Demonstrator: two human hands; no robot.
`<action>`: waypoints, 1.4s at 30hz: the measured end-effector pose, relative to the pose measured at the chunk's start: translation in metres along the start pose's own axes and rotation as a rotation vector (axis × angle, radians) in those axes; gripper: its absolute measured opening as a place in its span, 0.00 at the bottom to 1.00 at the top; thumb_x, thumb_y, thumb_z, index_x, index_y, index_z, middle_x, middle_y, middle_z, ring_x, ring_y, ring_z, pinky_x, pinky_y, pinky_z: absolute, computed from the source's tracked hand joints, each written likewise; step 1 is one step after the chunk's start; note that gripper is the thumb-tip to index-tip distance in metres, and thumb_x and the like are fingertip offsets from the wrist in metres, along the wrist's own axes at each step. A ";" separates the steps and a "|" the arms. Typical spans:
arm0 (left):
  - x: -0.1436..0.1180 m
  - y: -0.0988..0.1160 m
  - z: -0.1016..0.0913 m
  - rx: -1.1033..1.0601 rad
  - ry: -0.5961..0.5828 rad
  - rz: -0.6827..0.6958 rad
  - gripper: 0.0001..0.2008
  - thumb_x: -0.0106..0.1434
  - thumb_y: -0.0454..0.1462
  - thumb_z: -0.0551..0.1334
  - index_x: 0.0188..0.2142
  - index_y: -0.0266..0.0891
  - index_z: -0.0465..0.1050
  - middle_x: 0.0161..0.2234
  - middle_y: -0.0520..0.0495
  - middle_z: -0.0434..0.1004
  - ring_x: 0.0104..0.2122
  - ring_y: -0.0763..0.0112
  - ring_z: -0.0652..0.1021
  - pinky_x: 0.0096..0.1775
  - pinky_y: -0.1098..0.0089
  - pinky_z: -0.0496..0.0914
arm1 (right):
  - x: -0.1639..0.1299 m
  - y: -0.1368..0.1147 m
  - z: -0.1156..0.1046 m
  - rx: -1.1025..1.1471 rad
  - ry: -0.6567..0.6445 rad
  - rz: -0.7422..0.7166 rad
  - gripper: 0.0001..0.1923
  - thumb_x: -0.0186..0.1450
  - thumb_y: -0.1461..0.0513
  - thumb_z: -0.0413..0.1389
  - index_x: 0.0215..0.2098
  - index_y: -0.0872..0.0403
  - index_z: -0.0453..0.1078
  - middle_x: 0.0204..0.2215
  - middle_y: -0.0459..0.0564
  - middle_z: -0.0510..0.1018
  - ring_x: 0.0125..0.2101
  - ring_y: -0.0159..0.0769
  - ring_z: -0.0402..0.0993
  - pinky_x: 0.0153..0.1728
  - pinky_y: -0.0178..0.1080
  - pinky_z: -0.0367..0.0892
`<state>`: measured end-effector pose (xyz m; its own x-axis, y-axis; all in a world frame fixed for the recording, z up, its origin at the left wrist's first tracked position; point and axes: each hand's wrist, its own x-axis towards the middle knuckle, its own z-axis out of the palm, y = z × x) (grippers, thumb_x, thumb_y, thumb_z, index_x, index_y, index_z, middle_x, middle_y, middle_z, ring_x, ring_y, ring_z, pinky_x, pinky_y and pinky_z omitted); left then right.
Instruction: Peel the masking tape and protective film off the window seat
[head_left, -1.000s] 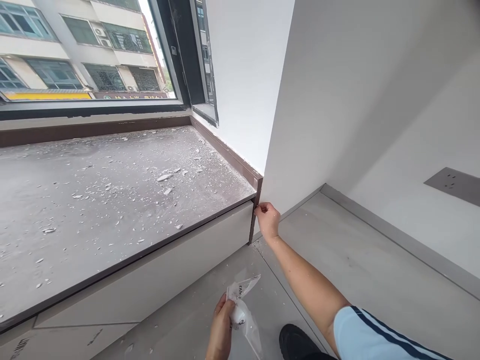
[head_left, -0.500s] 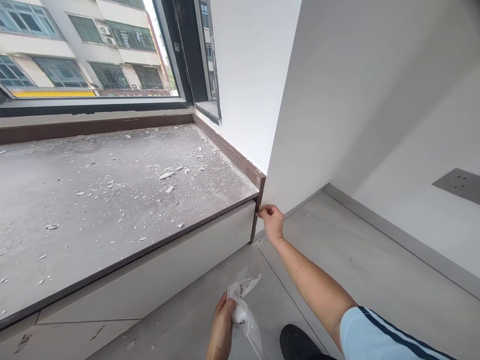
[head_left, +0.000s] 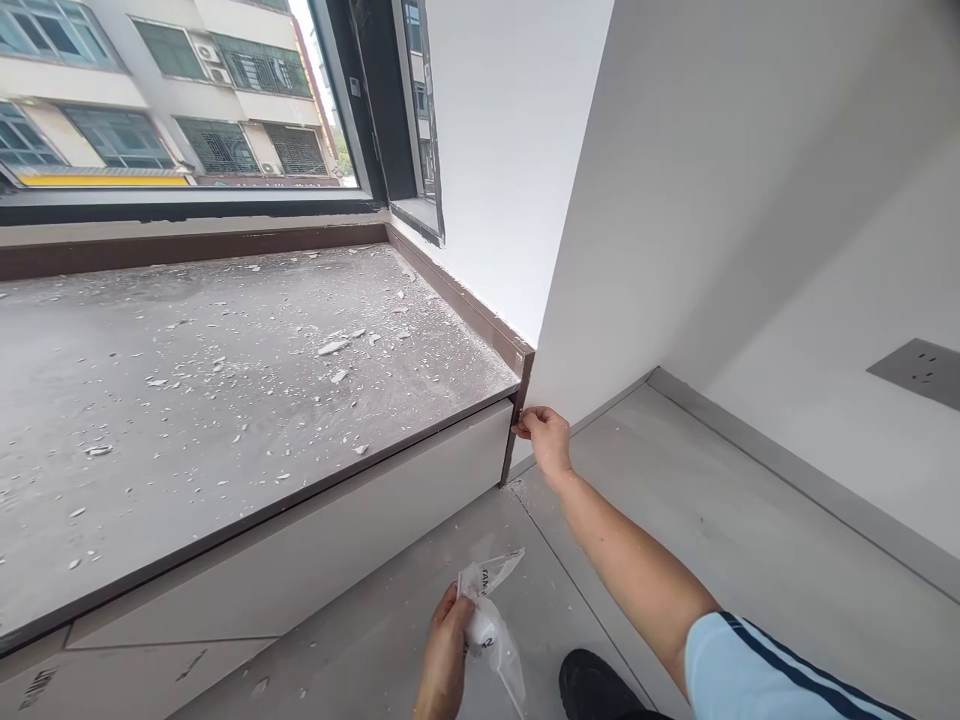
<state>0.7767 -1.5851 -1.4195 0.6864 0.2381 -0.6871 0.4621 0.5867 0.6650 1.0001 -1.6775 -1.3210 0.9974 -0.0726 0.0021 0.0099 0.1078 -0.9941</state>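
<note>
Clear printed plastic [head_left: 501, 655] is hanging at bottom centre, the left hand [head_left: 446, 650] gripping it between thumb and fingers. Right hand [head_left: 547, 440] is pinching narrowly at the brown upright trim [head_left: 523, 383], mid-frame; anything between its fingertips is too small to tell. White flakes [head_left: 334, 348] are littering the grey ledge [head_left: 187, 490], left of frame.

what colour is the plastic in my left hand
The plastic is whitish and see-through with black lettering; head view.
</note>
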 end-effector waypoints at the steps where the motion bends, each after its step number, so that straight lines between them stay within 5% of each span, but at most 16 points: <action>1: 0.001 0.000 0.000 -0.003 0.000 0.003 0.24 0.46 0.39 0.59 0.45 0.38 0.65 0.36 0.47 0.73 0.33 0.66 0.72 0.35 0.70 0.64 | 0.001 0.002 0.000 0.014 0.010 0.009 0.05 0.49 0.61 0.53 0.22 0.56 0.66 0.18 0.44 0.72 0.22 0.34 0.73 0.27 0.36 0.71; 7: -0.001 0.000 0.000 -0.008 -0.025 0.048 0.18 0.48 0.39 0.59 0.40 0.38 0.68 0.29 0.50 0.71 0.28 0.71 0.70 0.32 0.71 0.63 | 0.000 0.013 -0.006 0.052 0.036 0.048 0.05 0.48 0.61 0.53 0.21 0.56 0.66 0.16 0.43 0.69 0.20 0.34 0.73 0.26 0.36 0.71; 17: 0.004 -0.004 -0.005 -0.044 -0.028 0.089 0.22 0.47 0.41 0.60 0.43 0.38 0.69 0.33 0.46 0.73 0.33 0.64 0.72 0.36 0.68 0.65 | -0.013 0.021 -0.019 0.085 0.023 0.097 0.05 0.47 0.61 0.54 0.21 0.56 0.65 0.16 0.44 0.69 0.21 0.34 0.72 0.26 0.37 0.71; 42: 0.001 -0.003 -0.005 -0.049 0.008 0.046 0.18 0.48 0.38 0.60 0.40 0.40 0.68 0.30 0.51 0.69 0.29 0.73 0.68 0.34 0.72 0.63 | -0.039 0.054 -0.052 0.049 -0.018 0.276 0.05 0.46 0.62 0.54 0.20 0.56 0.63 0.15 0.42 0.68 0.20 0.32 0.71 0.23 0.34 0.68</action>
<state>0.7734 -1.5826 -1.4233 0.7014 0.2717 -0.6590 0.4021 0.6125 0.6806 0.9584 -1.7208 -1.3801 0.9640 -0.0159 -0.2655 -0.2591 0.1691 -0.9509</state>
